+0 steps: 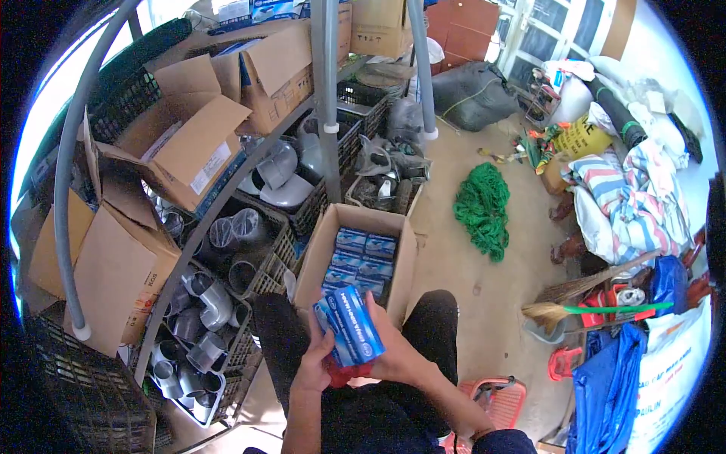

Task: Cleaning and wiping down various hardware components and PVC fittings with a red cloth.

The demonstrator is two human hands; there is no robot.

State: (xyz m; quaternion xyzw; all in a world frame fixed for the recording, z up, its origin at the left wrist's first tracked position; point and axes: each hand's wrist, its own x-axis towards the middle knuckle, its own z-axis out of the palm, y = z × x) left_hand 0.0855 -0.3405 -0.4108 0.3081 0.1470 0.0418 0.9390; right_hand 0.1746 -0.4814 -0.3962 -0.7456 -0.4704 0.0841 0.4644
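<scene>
Between both palms I hold a small blue printed carton, tilted, its lettered face up. My left hand grips its left side, thumb along the edge. My right hand clasps the right side, with fingers partly hidden behind it. Something red shows just below the carton, between the hands; what it is I cannot tell. Beyond the hands, an open cardboard box stands on the floor between my knees. Inside it lie several similar blue cartons in rows, the nearest partly covered by the held one.
On the left, a rack with grey posts carries open cardboard boxes. Black crates below hold grey plastic pipe fittings. A green net lies on the floor. Brooms, blue tarpaulin and striped sacks line the right.
</scene>
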